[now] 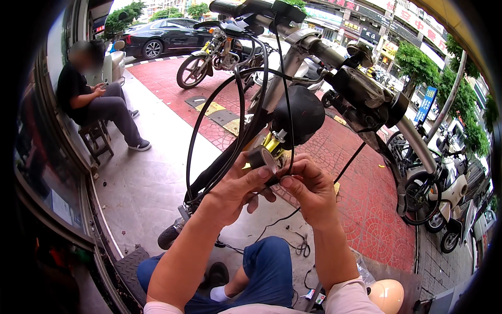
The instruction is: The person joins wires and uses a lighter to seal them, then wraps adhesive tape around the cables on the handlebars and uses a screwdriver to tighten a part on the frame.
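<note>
In my left hand [230, 188] is a roll of black tape [262, 159], gripped between thumb and fingers. Close beside it, the thumb and fingers of my right hand [309, 184] pinch a thin black cable [292, 128] that hangs from the handlebar. Whether a strip of tape is also in that pinch cannot be made out. Both hands meet in front of the scooter's metal stem [280, 86]. Above them is the handlebar [323, 51], and more black cables [191, 137] loop down at the left. A rounded black part [300, 112] sits just beyond my hands.
At the left a person [86, 94] sits on a stool [97, 140]. A motorcycle [212, 57] and a dark car [162, 37] stand farther back. Several scooters [444, 196] line the right. Loose cables [300, 246] lie on the floor near my knees; a pale helmet-like object [386, 295] is beside me.
</note>
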Demonstrator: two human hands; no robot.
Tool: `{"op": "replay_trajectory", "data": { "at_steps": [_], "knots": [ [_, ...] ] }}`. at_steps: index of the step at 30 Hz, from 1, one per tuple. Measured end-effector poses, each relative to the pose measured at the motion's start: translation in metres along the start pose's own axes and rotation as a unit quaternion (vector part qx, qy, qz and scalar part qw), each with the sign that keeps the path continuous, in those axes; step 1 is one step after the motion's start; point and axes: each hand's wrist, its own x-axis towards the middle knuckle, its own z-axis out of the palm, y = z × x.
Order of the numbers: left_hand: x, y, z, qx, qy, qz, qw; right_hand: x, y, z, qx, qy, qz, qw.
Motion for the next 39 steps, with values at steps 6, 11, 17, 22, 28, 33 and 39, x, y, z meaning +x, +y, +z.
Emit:
{"op": "replay_trajectory", "data": {
  "at_steps": [6, 11, 17, 22, 28, 33, 39],
  "knots": [
    [0.001, -0.016, 0.004, -0.098, 0.04, 0.078, 0.991, -0.003, 0.003, 0.006, -0.045, 0.016, -0.012, 0.999],
    [-0.001, -0.015, 0.003, -0.114, 0.022, 0.111, 0.987, -0.001, 0.006, 0.006, -0.016, 0.001, -0.019, 1.0],
    [-0.007, -0.009, -0.001, -0.131, 0.049, 0.112, 0.984, -0.003, 0.005, 0.013, 0.048, -0.003, 0.013, 0.999],
    [-0.007, -0.016, 0.001, -0.089, 0.057, 0.132, 0.986, -0.002, 0.002, 0.013, 0.039, 0.032, 0.026, 0.998],
    [-0.021, -0.017, 0.001, -0.046, 0.003, 0.194, 0.98, 0.008, -0.005, 0.02, 0.001, 0.044, 0.001, 0.999],
    [-0.03, -0.015, 0.01, 0.051, -0.059, 0.246, 0.966, 0.015, -0.009, 0.022, -0.023, 0.057, 0.012, 0.998],
    [-0.041, -0.011, 0.013, 0.304, 0.051, 0.212, 0.927, 0.016, -0.02, 0.027, -0.073, 0.045, 0.039, 0.995]
  ]
}}
